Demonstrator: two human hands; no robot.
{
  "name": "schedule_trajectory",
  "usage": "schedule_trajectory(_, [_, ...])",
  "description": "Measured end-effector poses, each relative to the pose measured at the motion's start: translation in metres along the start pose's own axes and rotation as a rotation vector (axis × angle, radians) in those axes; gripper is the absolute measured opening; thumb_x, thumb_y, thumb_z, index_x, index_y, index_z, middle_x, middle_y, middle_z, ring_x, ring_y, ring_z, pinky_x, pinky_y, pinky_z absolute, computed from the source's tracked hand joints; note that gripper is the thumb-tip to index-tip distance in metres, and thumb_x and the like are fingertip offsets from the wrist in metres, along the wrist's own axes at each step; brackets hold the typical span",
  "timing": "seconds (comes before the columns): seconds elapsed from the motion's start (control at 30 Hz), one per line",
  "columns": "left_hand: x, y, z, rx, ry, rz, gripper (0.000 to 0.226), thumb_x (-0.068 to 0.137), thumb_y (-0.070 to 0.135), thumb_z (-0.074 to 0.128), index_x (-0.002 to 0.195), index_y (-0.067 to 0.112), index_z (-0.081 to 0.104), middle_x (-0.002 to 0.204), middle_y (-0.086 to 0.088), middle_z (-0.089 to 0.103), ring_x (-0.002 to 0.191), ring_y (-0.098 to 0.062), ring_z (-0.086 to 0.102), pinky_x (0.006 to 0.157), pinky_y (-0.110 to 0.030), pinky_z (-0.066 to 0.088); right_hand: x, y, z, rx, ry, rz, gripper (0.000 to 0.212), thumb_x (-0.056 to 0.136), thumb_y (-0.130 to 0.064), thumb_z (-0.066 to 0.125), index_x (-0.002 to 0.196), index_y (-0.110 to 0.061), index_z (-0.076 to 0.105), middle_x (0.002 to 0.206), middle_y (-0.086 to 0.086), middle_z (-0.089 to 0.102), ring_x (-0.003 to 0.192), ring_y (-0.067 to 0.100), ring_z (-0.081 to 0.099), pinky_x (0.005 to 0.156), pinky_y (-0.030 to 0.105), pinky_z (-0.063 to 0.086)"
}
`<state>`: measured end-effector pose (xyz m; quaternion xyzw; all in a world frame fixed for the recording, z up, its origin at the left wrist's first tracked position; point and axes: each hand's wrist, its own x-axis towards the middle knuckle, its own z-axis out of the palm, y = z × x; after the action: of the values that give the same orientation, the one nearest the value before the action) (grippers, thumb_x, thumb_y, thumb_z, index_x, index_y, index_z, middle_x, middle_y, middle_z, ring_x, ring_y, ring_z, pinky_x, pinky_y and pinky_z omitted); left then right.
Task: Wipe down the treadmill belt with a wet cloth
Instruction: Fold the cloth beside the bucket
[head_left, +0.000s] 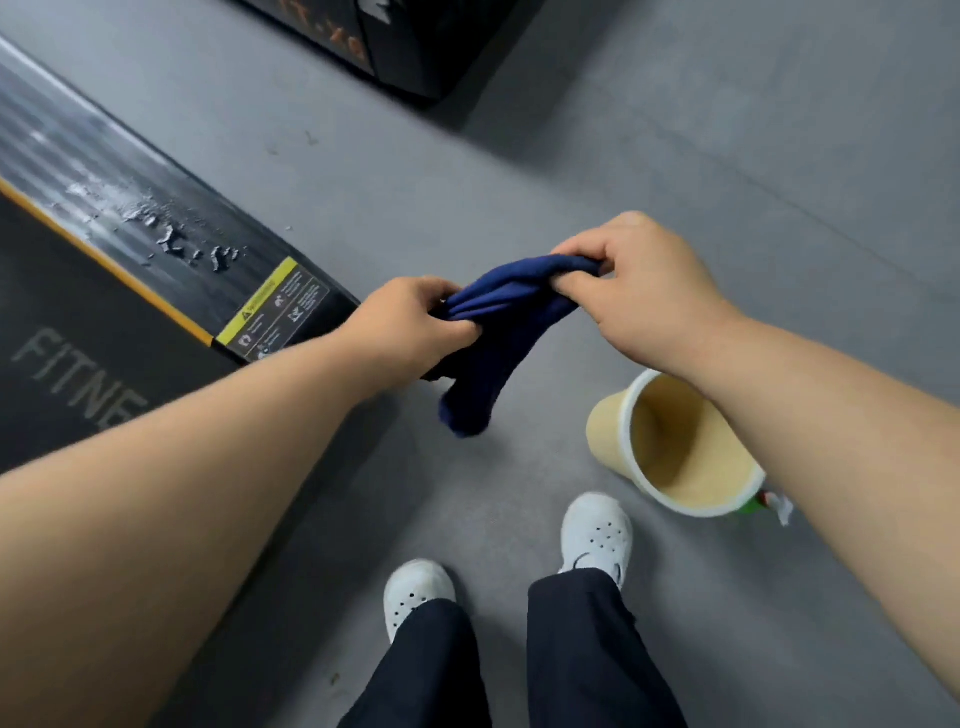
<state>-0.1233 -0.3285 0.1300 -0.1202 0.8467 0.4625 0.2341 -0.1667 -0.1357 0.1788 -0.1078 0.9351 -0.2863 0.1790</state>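
Note:
A dark blue cloth hangs twisted between both my hands above the grey floor. My left hand grips its left end and my right hand grips its right end, with a loose tail drooping below. The treadmill lies at the left: its black belt carries grey lettering, bordered by an orange stripe and a worn black side rail with a yellow warning sticker. Both hands are to the right of the treadmill's end, off the belt.
A beige paper cup stands on the floor under my right forearm, with a small green item partly hidden behind it. My white shoes are below. A black machine base sits at the top.

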Motion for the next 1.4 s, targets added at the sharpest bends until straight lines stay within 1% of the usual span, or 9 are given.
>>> schedule_trajectory(0.27, [0.014,0.031,0.074,-0.107,-0.31,-0.18,0.024,0.088,0.043,0.06,0.101,0.023,0.067,0.097,-0.008,0.072,0.087,-0.029,0.069,0.076,-0.051,0.058,-0.076,0.083,0.026,0.83,0.083,0.459,0.006,0.094,-0.017,0.055,0.089,-0.016,0.058,0.09,0.006,0.065,0.08,0.015,0.06,0.083,0.036,0.052])
schedule_trajectory(0.43, [-0.003,0.039,0.144,-0.35,-0.321,-0.382,0.021,0.098,0.026,0.047,0.09,0.014,0.063,0.074,-0.006,0.07,0.052,-0.018,0.066,0.048,-0.027,0.052,-0.135,0.12,0.048,0.574,0.225,0.352,0.02,0.085,0.0,0.06,0.093,-0.015,0.071,0.093,-0.004,0.07,0.084,0.001,0.059,0.081,0.011,0.043])
schedule_trajectory(0.57, [-0.021,0.053,0.184,-0.833,-0.475,-0.49,0.032,0.092,0.012,0.032,0.103,0.002,0.061,0.097,-0.016,0.069,0.079,-0.028,0.07,0.071,-0.036,0.057,-0.177,0.147,0.061,0.366,0.292,0.339,0.041,0.082,0.008,0.051,0.099,-0.02,0.075,0.135,-0.003,0.054,0.121,0.003,0.048,0.098,0.0,0.027])
schedule_trajectory(0.67, [-0.033,0.061,0.21,-0.976,-0.6,-0.455,0.043,0.092,0.029,0.034,0.114,0.0,0.058,0.109,-0.021,0.064,0.098,-0.034,0.062,0.092,-0.042,0.047,-0.197,0.162,0.056,0.619,0.3,0.477,0.036,0.082,-0.002,0.054,0.089,-0.031,0.074,0.138,-0.006,0.049,0.129,-0.002,0.037,0.097,0.002,0.027])
schedule_trajectory(0.8, [-0.043,0.068,0.254,-0.853,-0.571,-0.326,0.022,0.09,0.007,0.036,0.103,0.001,0.053,0.093,-0.02,0.06,0.081,-0.033,0.058,0.069,-0.036,0.05,-0.211,0.188,0.047,1.368,0.312,0.779,0.021,0.077,-0.033,0.07,0.093,-0.02,0.065,0.092,-0.005,0.065,0.092,0.019,0.061,0.085,0.037,0.05])
schedule_trajectory(0.9, [-0.046,0.077,0.28,-0.907,-0.605,-0.371,0.036,0.083,-0.003,0.031,0.11,-0.001,0.054,0.104,-0.019,0.059,0.088,-0.03,0.059,0.071,-0.033,0.053,-0.222,0.213,0.048,1.542,0.353,0.864,0.035,0.082,-0.024,0.07,0.114,-0.014,0.058,0.098,0.006,0.068,0.078,0.018,0.066,0.065,0.029,0.053])
schedule_trajectory(1.17, [-0.014,0.061,0.371,-0.135,-0.394,-0.232,0.018,0.085,0.009,0.061,0.099,0.02,0.062,0.091,-0.001,0.068,0.086,-0.017,0.063,0.083,-0.03,0.051,-0.241,0.304,0.073,1.39,0.508,0.943,0.021,0.088,-0.002,0.059,0.095,-0.022,0.062,0.09,0.0,0.069,0.076,0.014,0.066,0.055,0.021,0.05])
schedule_trajectory(1.3, [0.013,0.043,0.416,0.116,-0.314,-0.078,0.025,0.088,0.016,0.058,0.111,0.026,0.054,0.09,-0.001,0.065,0.078,-0.016,0.063,0.057,-0.025,0.048,-0.233,0.352,0.104,1.33,0.492,1.012,0.022,0.089,-0.001,0.058,0.098,-0.021,0.06,0.103,0.006,0.067,0.086,0.022,0.067,0.063,0.03,0.056])
schedule_trajectory(1.4, [0.038,0.028,0.439,0.198,-0.258,0.012,0.028,0.089,0.012,0.054,0.114,0.026,0.053,0.085,0.0,0.063,0.077,-0.02,0.063,0.063,-0.031,0.053,-0.219,0.374,0.128,1.38,0.468,1.053,0.024,0.089,0.001,0.057,0.102,-0.019,0.058,0.111,0.009,0.064,0.093,0.026,0.066,0.064,0.034,0.057])
